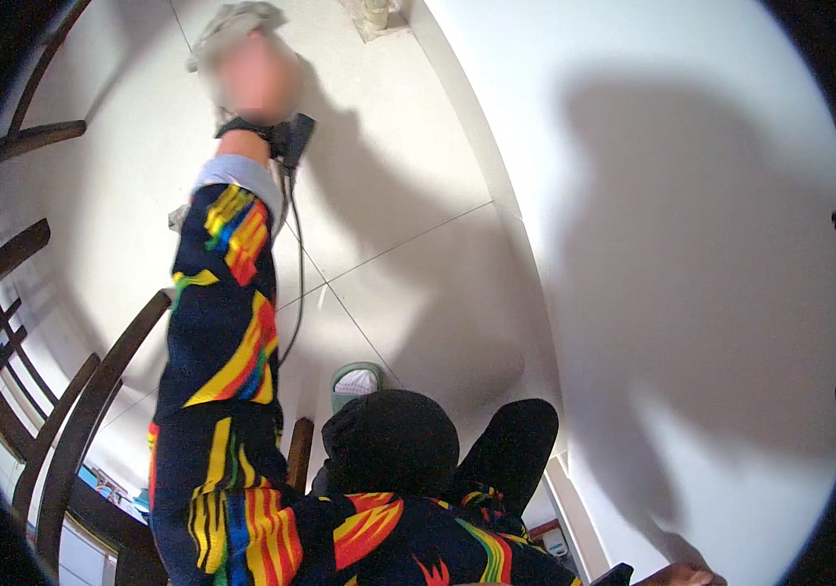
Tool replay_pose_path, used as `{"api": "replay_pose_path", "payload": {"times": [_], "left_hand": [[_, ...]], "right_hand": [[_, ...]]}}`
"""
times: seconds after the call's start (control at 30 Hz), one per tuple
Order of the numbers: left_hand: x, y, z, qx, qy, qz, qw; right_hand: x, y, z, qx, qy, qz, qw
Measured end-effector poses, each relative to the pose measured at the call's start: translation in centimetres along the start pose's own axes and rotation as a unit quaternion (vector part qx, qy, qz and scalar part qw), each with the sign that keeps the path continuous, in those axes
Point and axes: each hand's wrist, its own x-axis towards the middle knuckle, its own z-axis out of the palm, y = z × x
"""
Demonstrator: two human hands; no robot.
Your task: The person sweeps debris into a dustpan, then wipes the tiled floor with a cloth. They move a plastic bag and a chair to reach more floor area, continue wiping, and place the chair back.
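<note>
My left arm stretches far forward over the floor, in a dark sleeve with bright flame-like patterns. My left hand (258, 83) is smeared, but it appears closed on a crumpled grey cloth (240, 20), which bunches out around and beyond the fingers. A black strap with a small box (293, 140) sits on that wrist, and a thin cable hangs from it. My right hand (684, 575) only just shows at the lower right edge, close to the white wall; its fingers are mostly cut off.
Dark wooden chairs (110, 415) stand along the left. A white wall (672, 195) rises on the right, carrying my shadow. Pale tiles (389, 210) cover the floor. My foot in a green slipper (345, 398) is below me. A pale object (374, 15) stands at the far skirting.
</note>
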Motion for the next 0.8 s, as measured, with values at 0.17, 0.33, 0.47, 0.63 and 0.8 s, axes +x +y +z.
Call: {"api": "replay_pose_path", "payload": {"times": [0.17,0.33,0.47,0.63,0.8], "left_hand": [[2.3,-5.5,3.6,-0.126,-0.22,-0.146,0.956],[3.8,-6.4,8.1,-0.02,-0.218,-0.177,0.959],[4.8,-6.8,9.7,-0.055,-0.168,-0.225,0.958],[5.5,-6.9,7.3,-0.028,-0.293,-0.143,0.945],[5.5,-4.8,5.7,0.081,-0.183,-0.187,0.962]], "right_hand": [[0.4,0.9,2.0,0.11,0.095,-0.057,0.988],[0.5,1.0,2.7,0.027,0.072,-0.087,0.993],[0.5,0.7,2.0,0.041,0.087,-0.056,0.994],[1.1,0.1,3.6,0.051,0.098,-0.065,0.992],[1.1,-0.1,6.9,0.256,0.347,-0.002,0.902]]}}
